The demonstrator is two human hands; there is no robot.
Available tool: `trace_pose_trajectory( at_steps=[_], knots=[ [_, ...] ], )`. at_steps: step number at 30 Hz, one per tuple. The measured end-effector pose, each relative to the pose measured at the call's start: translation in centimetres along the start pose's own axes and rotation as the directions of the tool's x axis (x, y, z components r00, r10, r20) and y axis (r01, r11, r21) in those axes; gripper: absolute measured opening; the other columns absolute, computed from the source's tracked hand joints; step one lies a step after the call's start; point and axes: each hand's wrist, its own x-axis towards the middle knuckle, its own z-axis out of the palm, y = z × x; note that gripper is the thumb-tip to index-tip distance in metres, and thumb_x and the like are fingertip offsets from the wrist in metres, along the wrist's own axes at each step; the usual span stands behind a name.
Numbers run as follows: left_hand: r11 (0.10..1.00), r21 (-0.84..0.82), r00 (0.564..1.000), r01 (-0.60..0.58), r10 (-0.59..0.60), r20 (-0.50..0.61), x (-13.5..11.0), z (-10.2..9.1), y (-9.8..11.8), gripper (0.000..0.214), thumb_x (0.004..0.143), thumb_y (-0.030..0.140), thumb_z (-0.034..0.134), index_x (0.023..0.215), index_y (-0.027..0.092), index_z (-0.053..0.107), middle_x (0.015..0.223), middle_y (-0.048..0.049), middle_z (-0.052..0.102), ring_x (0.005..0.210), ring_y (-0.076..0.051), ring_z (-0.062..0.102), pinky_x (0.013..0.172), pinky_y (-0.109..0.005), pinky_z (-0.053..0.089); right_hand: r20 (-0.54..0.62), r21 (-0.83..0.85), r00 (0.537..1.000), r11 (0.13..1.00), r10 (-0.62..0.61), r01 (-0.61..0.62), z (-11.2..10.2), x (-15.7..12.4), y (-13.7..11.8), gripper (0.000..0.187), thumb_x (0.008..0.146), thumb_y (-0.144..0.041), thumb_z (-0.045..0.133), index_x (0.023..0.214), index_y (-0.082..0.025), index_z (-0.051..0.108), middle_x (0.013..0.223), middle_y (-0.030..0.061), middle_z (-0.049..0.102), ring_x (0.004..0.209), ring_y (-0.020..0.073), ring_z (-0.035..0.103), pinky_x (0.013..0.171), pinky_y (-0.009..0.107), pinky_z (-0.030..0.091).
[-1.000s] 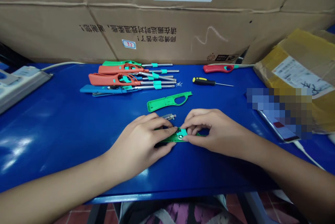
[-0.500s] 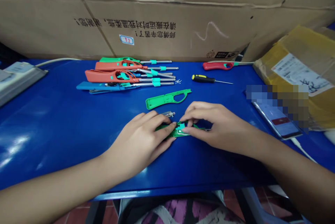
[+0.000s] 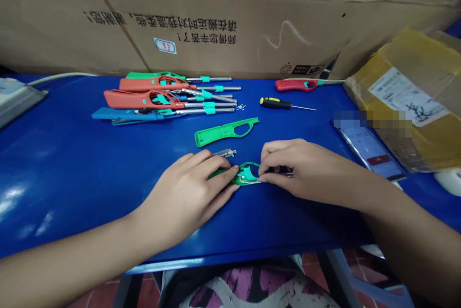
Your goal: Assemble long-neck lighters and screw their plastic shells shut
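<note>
A green lighter half-shell with a teal trigger [image 3: 246,175] lies on the blue table [image 3: 82,164] between my hands. My left hand [image 3: 189,192] pins its left end, fingers closed on it. My right hand [image 3: 293,168] pinches its right end, where a dark metal tube shows under the fingers. The other green shell half [image 3: 225,131] lies just beyond. A small clear metal-tipped part [image 3: 225,153] rests beside my left fingers.
A stack of long orange, green and blue lighters [image 3: 162,98] lies at the back left. A black-and-yellow screwdriver [image 3: 284,104] and a red lighter [image 3: 306,84] lie back right. A phone [image 3: 372,149] and taped parcel [image 3: 406,96] sit right; a cardboard wall [image 3: 230,15] stands behind.
My right hand has slid a little to the right along the green shell, uncovering the teal trigger. My left hand stays on the shell's left end. The view has tilted down slightly.
</note>
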Motion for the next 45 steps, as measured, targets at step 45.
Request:
trace_pose_trajectory(
  at_steps=[45],
  knots=[
    [0.932, -0.348, 0.992, 0.104, -0.122, -0.03, 0.0, 0.9, 0.4, 0.033, 0.096, 0.025, 0.067, 0.126, 0.013, 0.065, 0.11, -0.0087, 0.066, 0.103, -0.021, 0.066, 0.089, -0.034, 0.058, -0.015, -0.046, 0.998, 0.997, 0.064, -0.064, 0.9, -0.2, 0.6, 0.013, 0.091, -0.032, 0.067, 0.091, -0.025, 0.057, 0.096, -0.0011, 0.066, 0.087, 0.0178, 0.058, 0.067, 0.032, 0.034]
  ],
)
